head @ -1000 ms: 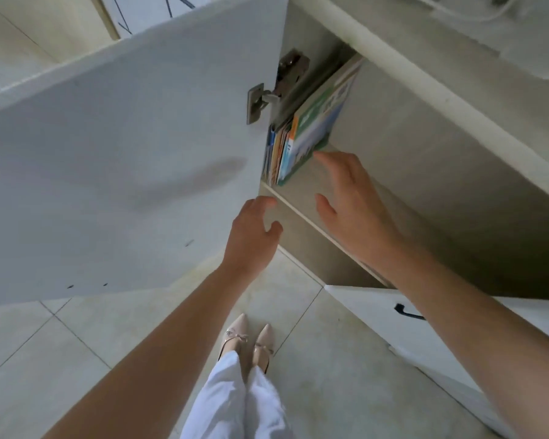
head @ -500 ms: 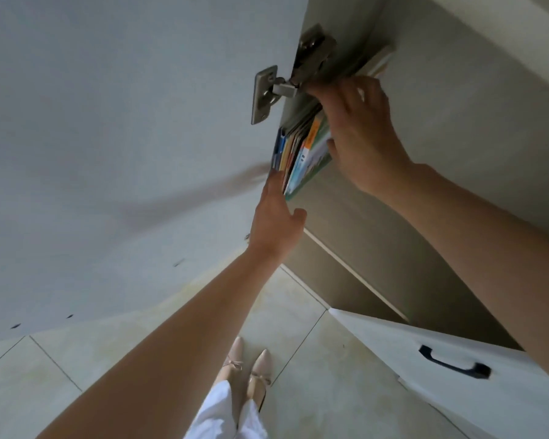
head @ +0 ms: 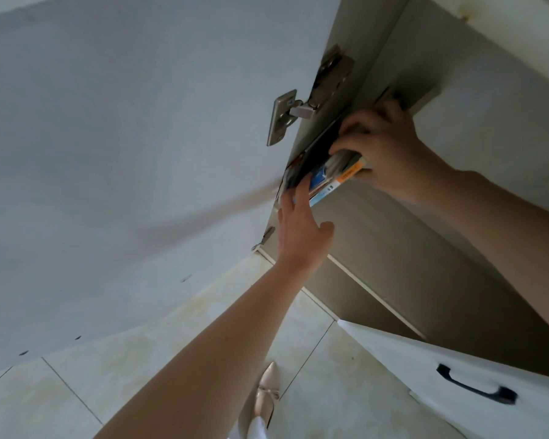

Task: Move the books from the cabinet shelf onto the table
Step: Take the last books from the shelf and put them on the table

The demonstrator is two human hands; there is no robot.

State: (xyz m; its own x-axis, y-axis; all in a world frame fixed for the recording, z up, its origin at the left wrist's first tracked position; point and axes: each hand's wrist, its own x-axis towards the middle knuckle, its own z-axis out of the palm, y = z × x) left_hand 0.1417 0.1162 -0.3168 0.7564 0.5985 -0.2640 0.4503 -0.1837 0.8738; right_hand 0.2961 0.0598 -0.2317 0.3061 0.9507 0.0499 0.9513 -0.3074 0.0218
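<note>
our right hand (head: 390,150) grips the books (head: 327,175) from above; our left hand (head: 301,229), fingers straight, presses them below.

No legible text anywhere; print on the orange spine among the books (head: 332,179) too blurred.

Books on cabinet shelf, both hands engaged.
Right hand (head: 390,153) grips the books (head: 330,175); left hand (head: 301,223) touches their lower edge, seemingly flat-fingered; open door (head: 124,153) alongside.
</note>
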